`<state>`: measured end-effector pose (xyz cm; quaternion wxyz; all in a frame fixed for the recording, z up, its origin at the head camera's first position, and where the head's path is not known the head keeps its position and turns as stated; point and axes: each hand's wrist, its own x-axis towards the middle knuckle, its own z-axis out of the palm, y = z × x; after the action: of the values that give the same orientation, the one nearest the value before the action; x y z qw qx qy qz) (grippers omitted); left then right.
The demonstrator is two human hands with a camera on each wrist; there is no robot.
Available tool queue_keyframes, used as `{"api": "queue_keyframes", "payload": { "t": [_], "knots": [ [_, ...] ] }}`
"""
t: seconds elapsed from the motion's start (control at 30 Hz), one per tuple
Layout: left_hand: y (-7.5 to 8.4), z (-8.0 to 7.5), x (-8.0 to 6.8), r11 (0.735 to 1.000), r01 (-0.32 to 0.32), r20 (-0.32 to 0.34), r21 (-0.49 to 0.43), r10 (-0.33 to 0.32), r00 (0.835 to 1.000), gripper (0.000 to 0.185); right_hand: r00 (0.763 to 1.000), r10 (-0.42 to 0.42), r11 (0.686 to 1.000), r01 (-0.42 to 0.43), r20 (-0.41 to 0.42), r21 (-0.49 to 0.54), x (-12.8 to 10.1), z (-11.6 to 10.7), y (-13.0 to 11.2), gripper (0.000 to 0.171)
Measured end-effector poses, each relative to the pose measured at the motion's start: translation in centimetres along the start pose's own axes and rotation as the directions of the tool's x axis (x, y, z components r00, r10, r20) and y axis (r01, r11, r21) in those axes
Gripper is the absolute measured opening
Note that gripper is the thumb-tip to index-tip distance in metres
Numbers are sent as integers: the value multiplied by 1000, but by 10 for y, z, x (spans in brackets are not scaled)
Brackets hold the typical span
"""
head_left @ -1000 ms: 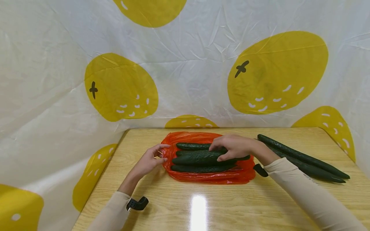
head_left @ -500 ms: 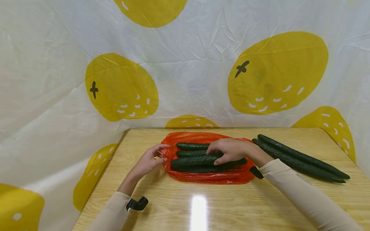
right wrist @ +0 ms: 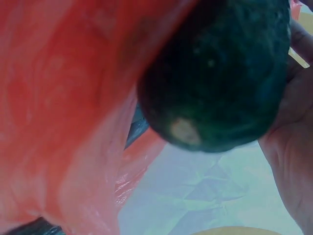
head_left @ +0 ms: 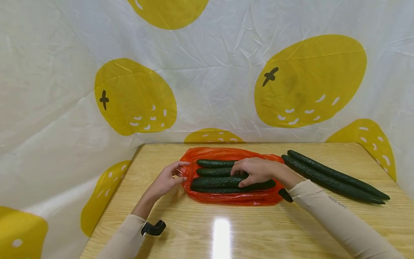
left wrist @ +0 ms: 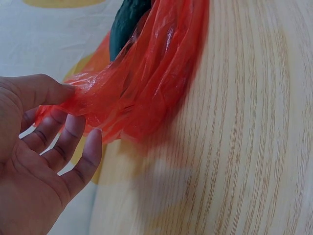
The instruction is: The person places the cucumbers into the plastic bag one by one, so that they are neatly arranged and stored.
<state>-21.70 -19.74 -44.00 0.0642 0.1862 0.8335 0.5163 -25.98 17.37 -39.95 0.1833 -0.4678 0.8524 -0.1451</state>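
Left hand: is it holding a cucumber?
No, the left hand pinches only the edge of the red bag; the cucumbers lie under the right hand.

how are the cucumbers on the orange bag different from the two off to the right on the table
The cucumbers on the orange bag lie stacked side by side on the orange bag, roughly level across the view; the two long cucumbers rest on the bare table, angled. The bagged ones show shorter, partly hidden; the pair look longer. The right hand grips a bagged one; nothing touches the pair. All are dark green.
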Motion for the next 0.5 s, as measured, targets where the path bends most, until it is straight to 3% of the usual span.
{"api": "queue_keyframes", "payload": {
  "t": [0.5],
  "knots": [
    [1,-1,0,1000,25,1,-2,-25,1000,51,1000,29,999,-29,7,-16,4,0,-4,41]
  ]
}}
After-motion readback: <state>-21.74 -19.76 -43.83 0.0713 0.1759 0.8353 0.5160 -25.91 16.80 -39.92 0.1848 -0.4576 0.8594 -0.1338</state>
